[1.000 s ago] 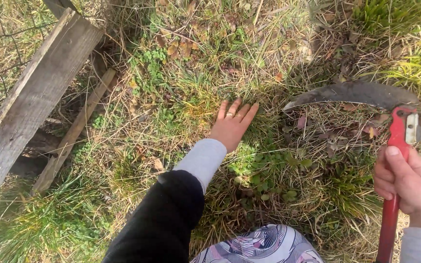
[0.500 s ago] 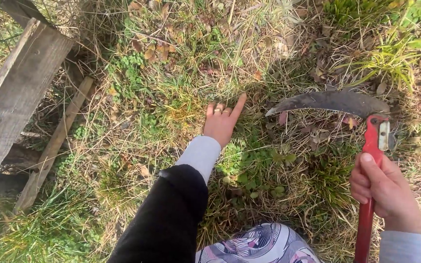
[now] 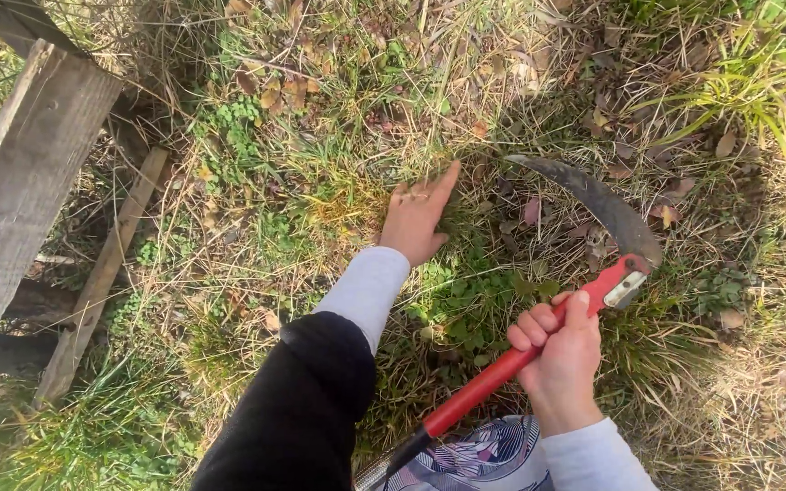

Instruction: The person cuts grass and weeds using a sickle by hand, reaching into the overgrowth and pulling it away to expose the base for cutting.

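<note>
My left hand [image 3: 418,216] reaches down into a tuft of dry and green grass [image 3: 347,186], fingers closing around the blades. My right hand [image 3: 559,353] grips the red handle [image 3: 502,373] of a sickle. Its dark curved blade [image 3: 598,205] arcs over the ground just right of my left hand, tip pointing toward the tuft. Both arms wear pale grey sleeves, and a black layer covers the left upper arm.
A weathered wooden plank [image 3: 20,191] leans at the left, with a thinner slat [image 3: 106,273] beside it and wire fencing at the top left. Clover, fallen leaves and a green grass clump [image 3: 748,86] cover the ground.
The sickle has swung left, its blade now close to my left hand. My left hand's fingers have gone from spread flat to bunched in the grass.
</note>
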